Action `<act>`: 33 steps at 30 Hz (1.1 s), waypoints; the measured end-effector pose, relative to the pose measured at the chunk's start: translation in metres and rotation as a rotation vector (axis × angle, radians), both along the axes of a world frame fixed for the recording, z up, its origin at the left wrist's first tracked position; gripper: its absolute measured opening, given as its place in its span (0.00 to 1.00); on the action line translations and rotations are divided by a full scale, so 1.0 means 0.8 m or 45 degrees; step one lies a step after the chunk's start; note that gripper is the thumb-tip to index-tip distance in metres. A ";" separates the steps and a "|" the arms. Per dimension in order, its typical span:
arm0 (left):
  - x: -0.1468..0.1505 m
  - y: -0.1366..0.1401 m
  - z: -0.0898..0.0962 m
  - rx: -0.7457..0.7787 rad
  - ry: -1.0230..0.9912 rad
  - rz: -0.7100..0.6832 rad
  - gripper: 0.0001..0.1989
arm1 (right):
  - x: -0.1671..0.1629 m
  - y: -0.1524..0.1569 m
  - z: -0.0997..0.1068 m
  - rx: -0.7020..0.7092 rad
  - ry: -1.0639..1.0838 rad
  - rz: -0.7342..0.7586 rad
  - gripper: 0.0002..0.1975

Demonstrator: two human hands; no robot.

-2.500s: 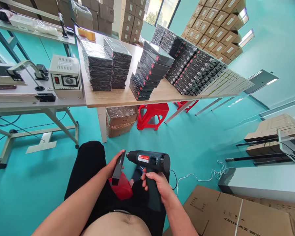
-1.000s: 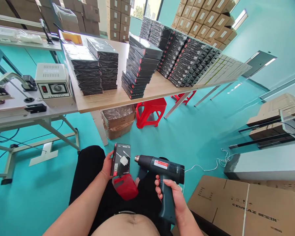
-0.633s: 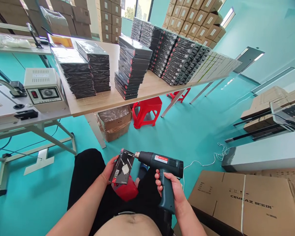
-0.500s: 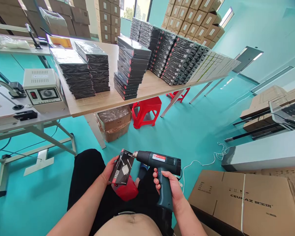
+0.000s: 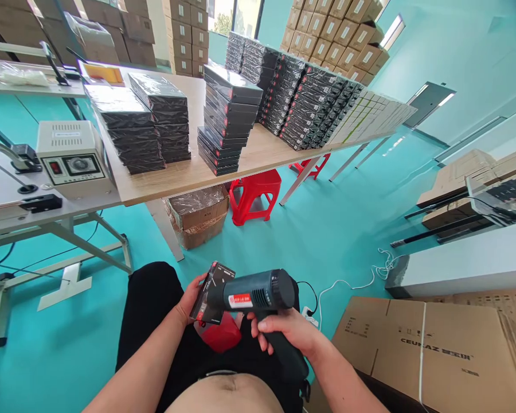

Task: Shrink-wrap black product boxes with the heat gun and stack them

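My left hand point(image 5: 191, 299) grips a small black retail box point(image 5: 217, 276) by its left edge, tilted above my lap. A heat gun point(image 5: 262, 292) with a red and white label is held by its handle in my right hand point(image 5: 284, 328). Its barrel points left across the front of the box and covers part of the printed face. The nozzle tip cannot be made out against the box. Below the box, between my legs, the red seat of a stool point(image 5: 220, 335) shows.
Stacks of wrapped black boxes point(image 5: 230, 115) stand on the wooden table point(image 5: 163, 184) ahead. A beige control unit point(image 5: 71, 158) is on the left bench. Red stools point(image 5: 255, 195) and an open carton point(image 5: 200, 215) sit under the table. Flattened cartons point(image 5: 413, 344) lie at right; a white cable point(image 5: 348, 282) crosses the floor.
My right hand has turned the heat gun and brought it left and nearer, so its barrel now overlaps the box's face. My left hand and the box have stayed nearly still.
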State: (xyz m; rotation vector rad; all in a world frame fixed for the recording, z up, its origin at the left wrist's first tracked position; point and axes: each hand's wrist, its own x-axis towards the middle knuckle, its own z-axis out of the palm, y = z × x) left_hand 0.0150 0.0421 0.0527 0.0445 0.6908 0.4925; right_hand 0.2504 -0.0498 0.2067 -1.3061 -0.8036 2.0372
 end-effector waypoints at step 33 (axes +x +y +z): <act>-0.006 0.003 0.003 0.026 -0.037 0.157 0.22 | 0.018 0.022 -0.021 -0.041 -0.089 -0.516 0.14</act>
